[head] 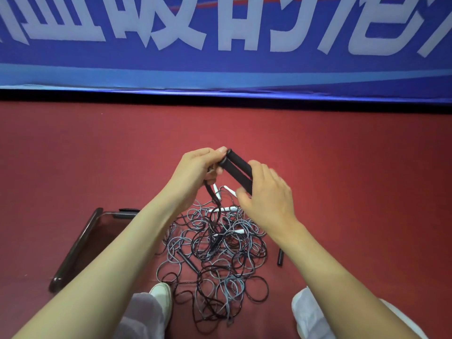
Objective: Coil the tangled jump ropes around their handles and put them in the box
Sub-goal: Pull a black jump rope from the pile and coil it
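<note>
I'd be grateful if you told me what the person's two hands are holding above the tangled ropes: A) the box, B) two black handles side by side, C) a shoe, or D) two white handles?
B: the left hand and right hand hold the black handles side by side above the rope pile; the white handles lie down in it.

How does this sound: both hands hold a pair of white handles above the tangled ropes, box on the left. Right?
Wrong colour: the head view shows the left hand and right hand holding a pair of black handles above the tangled ropes, box on the left. The white handles lie in the pile.
</note>
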A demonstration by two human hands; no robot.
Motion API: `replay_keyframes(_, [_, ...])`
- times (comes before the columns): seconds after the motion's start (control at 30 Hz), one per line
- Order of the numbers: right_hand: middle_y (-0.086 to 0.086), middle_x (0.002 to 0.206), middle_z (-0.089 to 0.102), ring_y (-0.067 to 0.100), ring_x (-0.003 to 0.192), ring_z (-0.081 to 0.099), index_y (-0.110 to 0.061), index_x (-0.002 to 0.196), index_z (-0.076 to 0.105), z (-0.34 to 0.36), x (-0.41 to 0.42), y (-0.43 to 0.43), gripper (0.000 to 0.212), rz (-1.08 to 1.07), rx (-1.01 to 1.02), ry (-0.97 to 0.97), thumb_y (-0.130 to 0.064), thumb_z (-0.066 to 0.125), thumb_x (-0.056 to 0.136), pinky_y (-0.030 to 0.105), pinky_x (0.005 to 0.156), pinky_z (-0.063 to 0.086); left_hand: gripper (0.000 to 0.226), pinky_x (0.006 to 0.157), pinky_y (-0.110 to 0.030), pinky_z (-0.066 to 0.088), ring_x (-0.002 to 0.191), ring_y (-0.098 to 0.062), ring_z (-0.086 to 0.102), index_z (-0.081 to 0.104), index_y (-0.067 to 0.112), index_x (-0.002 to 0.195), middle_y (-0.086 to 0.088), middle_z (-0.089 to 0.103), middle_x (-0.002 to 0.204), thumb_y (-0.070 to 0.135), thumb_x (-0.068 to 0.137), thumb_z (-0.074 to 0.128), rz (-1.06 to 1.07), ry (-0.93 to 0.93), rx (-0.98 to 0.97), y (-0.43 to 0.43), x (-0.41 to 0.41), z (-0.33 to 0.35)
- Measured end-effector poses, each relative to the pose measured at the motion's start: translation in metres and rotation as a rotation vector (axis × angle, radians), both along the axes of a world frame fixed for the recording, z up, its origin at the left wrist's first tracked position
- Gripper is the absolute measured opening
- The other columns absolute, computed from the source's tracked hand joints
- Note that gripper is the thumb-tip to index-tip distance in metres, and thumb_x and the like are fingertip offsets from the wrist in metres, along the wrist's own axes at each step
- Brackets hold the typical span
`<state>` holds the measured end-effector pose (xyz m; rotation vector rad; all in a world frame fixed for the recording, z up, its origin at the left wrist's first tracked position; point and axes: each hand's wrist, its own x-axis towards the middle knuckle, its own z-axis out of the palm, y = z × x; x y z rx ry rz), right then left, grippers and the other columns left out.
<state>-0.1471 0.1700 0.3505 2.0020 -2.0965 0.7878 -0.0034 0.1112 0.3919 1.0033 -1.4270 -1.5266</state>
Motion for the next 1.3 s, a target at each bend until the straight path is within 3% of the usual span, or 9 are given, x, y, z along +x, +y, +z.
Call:
replay_keyframes(0.2, [-0.004,0.069,0.054,0.017,0.057,0.049,-0.020,0.090,0.047,0.008,-0.009,-0.002,0.030,0.181,0.328,-0.496,-0.048,0.058,0.090,0.030,0.054,0.037,0.033,0.054,-0.028,0.025,0.049,-0.014,0.027,0.051,0.011,0.066,-0.012,0.041,0.061,0.025,0.096,0.056,0.018,-0.045,-0.064,-0.001,0.001,0.002])
replay_keyframes(0.33, [-0.004,0.062,0.053,0.012,0.053,0.047,-0.022,0.085,0.045,0.007,-0.016,-0.002,0.027,0.309,0.478,-0.721,-0.043,0.062,0.090,0.023,0.049,0.035,0.035,0.057,-0.030,0.027,0.050,-0.014,0.031,0.055,0.013,0.067,-0.010,0.046,0.061,0.029,0.098,0.053,0.004,-0.087,-0.107,-0.002,0.001,-0.001])
replay_keyframes(0.47, [0.000,0.060,0.046,0.013,0.048,0.042,-0.021,0.080,0.045,0.004,-0.022,-0.008,0.025,0.247,0.300,-0.926,-0.034,0.063,0.091,0.023,0.046,0.034,0.042,0.057,-0.025,0.035,0.049,-0.013,0.040,0.063,0.010,0.083,0.000,0.051,0.056,0.040,0.101,0.040,-0.071,-0.141,-0.078,-0.007,0.000,0.002])
replay_keyframes(0.63, [-0.002,0.055,0.042,0.011,0.042,0.037,-0.013,0.085,0.054,0.020,-0.042,-0.017,0.026,0.126,-0.112,-1.658,-0.037,0.064,0.086,0.023,0.043,0.033,0.032,0.052,-0.018,0.041,0.049,-0.010,0.044,0.063,0.005,0.087,0.000,0.052,0.059,0.031,0.100,0.048,-0.248,-0.200,-0.053,0.003,-0.001,-0.003])
replay_keyframes(0.73, [0.000,0.060,0.045,0.010,0.042,0.039,-0.014,0.081,0.056,0.030,-0.044,-0.021,0.030,0.203,-0.232,-1.839,-0.042,0.065,0.073,0.022,0.042,0.033,0.022,0.053,-0.016,0.045,0.051,-0.008,0.051,0.062,0.006,0.087,-0.001,0.060,0.067,0.024,0.097,0.054,-0.357,-0.170,0.043,0.018,-0.017,-0.011])
replay_keyframes(0.87, [0.000,0.065,0.057,0.010,0.045,0.043,-0.017,0.083,0.054,0.025,-0.025,-0.025,0.019,0.333,-0.210,-1.908,-0.023,0.069,0.074,0.021,0.044,0.036,0.016,0.061,-0.021,0.053,0.059,-0.012,0.060,0.062,0.008,0.083,-0.006,0.067,0.076,0.021,0.092,0.061,-0.394,-0.166,0.227,0.026,-0.034,-0.023])
replay_keyframes(1.0, [-0.002,0.055,0.044,0.011,0.046,0.041,-0.018,0.077,0.051,0.023,-0.023,-0.029,0.021,0.281,-0.127,-1.874,-0.008,0.065,0.088,0.023,0.047,0.036,0.017,0.079,-0.022,0.048,0.082,-0.015,0.061,0.064,0.007,0.097,-0.003,0.067,0.092,0.013,0.083,0.072,-0.242,-0.276,0.129,0.011,-0.028,-0.026])
replay_keyframes(1.1, [-0.003,0.054,0.045,0.013,0.048,0.041,-0.017,0.076,0.051,0.016,-0.021,-0.029,0.022,0.210,0.003,-1.605,-0.008,0.068,0.087,0.026,0.050,0.038,0.017,0.083,-0.020,0.048,0.092,-0.010,0.061,0.065,0.016,0.103,0.003,0.066,0.100,0.016,0.086,0.069,-0.012,-0.150,-0.024,0.005,-0.022,-0.018])
replay_keyframes(1.3, [0.007,0.067,0.049,0.019,0.058,0.043,-0.014,0.087,0.060,0.004,-0.007,-0.024,0.016,0.142,0.241,-1.111,0.001,0.065,0.082,0.031,0.056,0.037,0.005,0.067,-0.018,0.049,0.062,-0.001,0.057,0.061,0.016,0.092,0.003,0.062,0.078,0.012,0.091,0.064,0.143,-0.023,-0.203,0.007,-0.029,-0.005])
